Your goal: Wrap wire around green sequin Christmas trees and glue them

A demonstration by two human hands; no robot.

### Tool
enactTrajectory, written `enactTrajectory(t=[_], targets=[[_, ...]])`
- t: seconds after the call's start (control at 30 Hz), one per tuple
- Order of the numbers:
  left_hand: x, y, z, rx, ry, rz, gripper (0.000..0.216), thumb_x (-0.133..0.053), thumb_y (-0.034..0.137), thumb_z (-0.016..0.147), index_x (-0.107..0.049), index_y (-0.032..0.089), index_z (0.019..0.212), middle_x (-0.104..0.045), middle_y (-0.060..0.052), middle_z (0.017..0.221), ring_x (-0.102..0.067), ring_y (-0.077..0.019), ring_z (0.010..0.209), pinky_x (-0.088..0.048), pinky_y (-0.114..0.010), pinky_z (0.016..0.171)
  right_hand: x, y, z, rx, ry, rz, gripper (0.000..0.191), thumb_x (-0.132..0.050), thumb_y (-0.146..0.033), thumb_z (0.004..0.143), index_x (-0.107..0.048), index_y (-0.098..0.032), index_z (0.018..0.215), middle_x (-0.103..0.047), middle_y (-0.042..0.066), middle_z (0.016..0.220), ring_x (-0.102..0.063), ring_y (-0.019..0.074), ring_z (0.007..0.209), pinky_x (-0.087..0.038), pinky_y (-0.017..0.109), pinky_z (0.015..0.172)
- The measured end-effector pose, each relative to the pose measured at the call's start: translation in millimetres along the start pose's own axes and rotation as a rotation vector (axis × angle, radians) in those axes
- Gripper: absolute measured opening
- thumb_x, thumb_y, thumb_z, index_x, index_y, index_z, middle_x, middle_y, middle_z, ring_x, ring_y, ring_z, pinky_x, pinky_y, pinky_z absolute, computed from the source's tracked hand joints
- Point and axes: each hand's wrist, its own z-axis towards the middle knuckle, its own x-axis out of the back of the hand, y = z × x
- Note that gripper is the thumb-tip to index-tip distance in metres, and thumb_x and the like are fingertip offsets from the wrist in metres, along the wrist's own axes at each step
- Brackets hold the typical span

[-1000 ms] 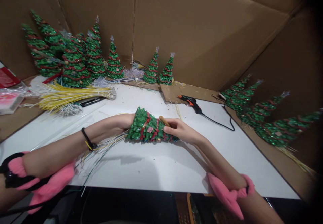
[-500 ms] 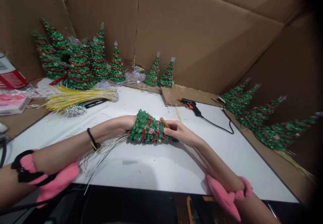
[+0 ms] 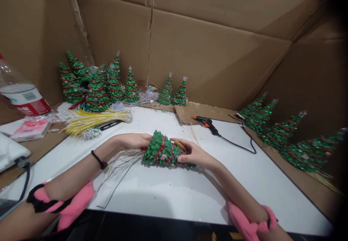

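Note:
A small green Christmas tree figurine (image 3: pixel 160 152) with red garlands lies on its side on the white board, its base toward the left. My left hand (image 3: pixel 134 141) is at the base, its fingertips partly hidden behind the edge. Thin white and green wires (image 3: pixel 119 166) trail from the base onto the board below my left wrist. Wrapped round the narrower end is my right hand (image 3: pixel 194 154), which also has a brown wooden stick (image 3: pixel 179 144) between thumb and fingers. The tip of the tree is hidden by that hand.
A black and orange glue gun (image 3: pixel 208 125) lies beyond my right hand, its cord running right. Several finished trees (image 3: pixel 98 92) stand at the back, more (image 3: pixel 307 154) along the right edge. Bundled yellow and white wires (image 3: pixel 95 119) and a bottle (image 3: pixel 27 98) are left.
The view has tilted up and shifted left. My right hand has moved further round the tree, and the stick now lies lower and flatter against it. Both hands stay on the tree.

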Motion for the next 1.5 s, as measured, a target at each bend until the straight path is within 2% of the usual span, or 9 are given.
enactTrajectory(t=[0.13,0.27,0.37,0.53,0.77,0.9,1.03,1.23,1.5], targets=[[-4,-2,-3,0.004,-0.063,-0.045,0.026,-0.057,0.022,0.069,-0.07,0.018,0.092,-0.07,0.0,0.085,-0.059,-0.0159,0.078,-0.048,-0.023,0.069,-4,-3,-1,-0.004,-0.012,-0.055,0.056,-0.075,-0.037,0.064,-0.054,-0.017,0.112,-0.057,0.003,0.103,-0.053,0.0203,0.096,-0.041,0.031,0.085],[-9,-8,-1,-0.056,0.003,-0.051,0.026,-0.06,0.022,0.068,-0.069,0.016,0.092,-0.07,-0.002,0.086,-0.059,-0.018,0.084,-0.048,-0.026,0.076,-8,-7,-5,0.07,0.029,-0.199,0.048,-0.072,-0.036,0.068,-0.053,-0.019,0.107,-0.053,0.0,0.095,-0.05,0.0171,0.089,-0.04,0.027,0.078],[-12,-12,1,-0.056,0.033,-0.085,0.024,-0.065,0.024,0.065,-0.069,0.014,0.087,-0.069,-0.003,0.081,-0.058,-0.018,0.081,-0.049,-0.027,0.074,-11,-11,-10,0.096,0.041,-0.331,0.043,-0.067,-0.037,0.074,-0.05,-0.021,0.11,-0.053,0.0,0.092,-0.049,0.0159,0.085,-0.039,0.026,0.074],[-21,-13,2,-0.036,0.074,-0.229,0.025,-0.066,0.031,0.068,-0.067,0.014,0.086,-0.067,-0.002,0.072,-0.055,-0.0147,0.066,-0.048,-0.025,0.061,-15,-12,-14,0.122,0.035,-0.44,0.044,-0.061,-0.038,0.078,-0.046,-0.02,0.115,-0.055,0.001,0.093,-0.05,0.0155,0.081,-0.039,0.026,0.07],[-27,-24,5,-0.027,0.106,-0.207,0.021,-0.065,0.032,0.071,-0.065,0.011,0.076,-0.066,-0.004,0.07,-0.054,-0.0138,0.061,-0.046,-0.023,0.054,-19,-9,-17,0.137,0.021,-0.425,0.046,-0.06,-0.036,0.078,-0.042,-0.023,0.118,-0.056,0.001,0.095,-0.051,0.0154,0.081,-0.041,0.027,0.07],[-28,-25,2,-0.088,0.13,-0.212,0.021,-0.07,0.028,0.065,-0.065,0.013,0.08,-0.066,-0.003,0.07,-0.056,-0.0153,0.065,-0.047,-0.024,0.057,-19,-8,-17,0.123,0.014,-0.402,0.045,-0.058,-0.039,0.079,-0.041,-0.022,0.118,-0.055,0.001,0.091,-0.05,0.0158,0.078,-0.041,0.028,0.069],[-30,-24,2,-0.05,0.147,-0.28,0.021,-0.067,0.03,0.069,-0.065,0.014,0.082,-0.066,-0.002,0.066,-0.057,-0.0148,0.06,-0.049,-0.025,0.055,-19,-5,-15,0.122,0.024,-0.372,0.045,-0.059,-0.042,0.079,-0.042,-0.022,0.116,-0.052,0.001,0.091,-0.048,0.0159,0.079,-0.04,0.028,0.069],[-32,-28,4,-0.036,0.137,-0.333,0.025,-0.067,0.029,0.07,-0.065,0.015,0.09,-0.07,-0.005,0.082,-0.063,-0.0182,0.07,-0.052,-0.03,0.064,-19,-7,-15,0.091,0.042,-0.309,0.048,-0.06,-0.042,0.077,-0.041,-0.023,0.117,-0.05,0.002,0.097,-0.049,0.0187,0.087,-0.042,0.03,0.076],[-35,-19,-2,-0.048,0.16,-0.322,0.04,-0.075,0.026,0.06,-0.064,0.014,0.097,-0.07,-0.006,0.085,-0.064,-0.0201,0.076,-0.052,-0.029,0.065,-20,-10,-15,0.015,0.047,-0.298,0.045,-0.064,-0.042,0.073,-0.042,-0.023,0.109,-0.051,0.0,0.089,-0.049,0.0179,0.081,-0.041,0.03,0.07]])
